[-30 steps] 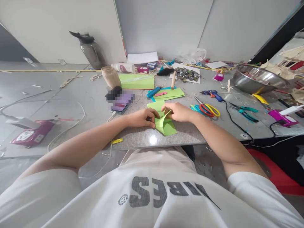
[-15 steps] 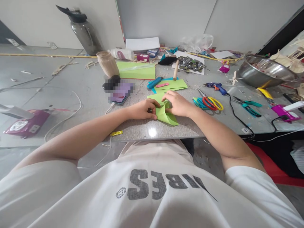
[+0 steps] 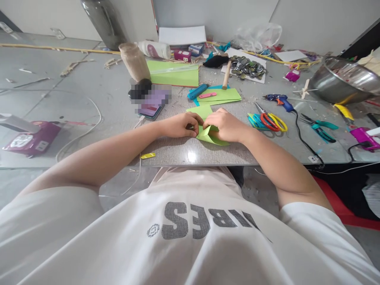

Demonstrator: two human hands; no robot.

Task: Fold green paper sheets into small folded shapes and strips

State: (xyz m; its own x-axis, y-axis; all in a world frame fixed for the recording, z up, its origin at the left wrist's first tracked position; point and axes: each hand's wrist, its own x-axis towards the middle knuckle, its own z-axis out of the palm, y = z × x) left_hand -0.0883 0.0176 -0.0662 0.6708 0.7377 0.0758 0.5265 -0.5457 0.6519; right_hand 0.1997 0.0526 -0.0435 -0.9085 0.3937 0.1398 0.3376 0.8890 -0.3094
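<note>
A sheet of light green paper point(image 3: 212, 137) lies bent between my hands near the table's front edge, its near part lifted into a fold. My left hand point(image 3: 182, 126) pinches the paper's left side between thumb and fingers. From the right, my right hand point(image 3: 222, 124) grips the folded part; some of its fingers are hidden behind the paper. Just beyond my hands is more green paper point(image 3: 199, 112), partly covered by them. Farther back, a blue utility knife point(image 3: 198, 91) and a pink cutter point(image 3: 208, 95) rest by a green paper stack point(image 3: 228, 95).
Right of my hands lie scissors point(image 3: 271, 122), a glue gun point(image 3: 280, 103) with a black cord, and pliers point(image 3: 322, 128). A steel bowl point(image 3: 341, 83) stands at the far right. On the left are a phone point(image 3: 152, 106), a jar point(image 3: 135, 63) and a white cable point(image 3: 97, 114).
My right hand has moved slightly toward the left hand, and the paper's fold has turned over further. The camera view has tipped down a little, so everything on the table sits higher.
</note>
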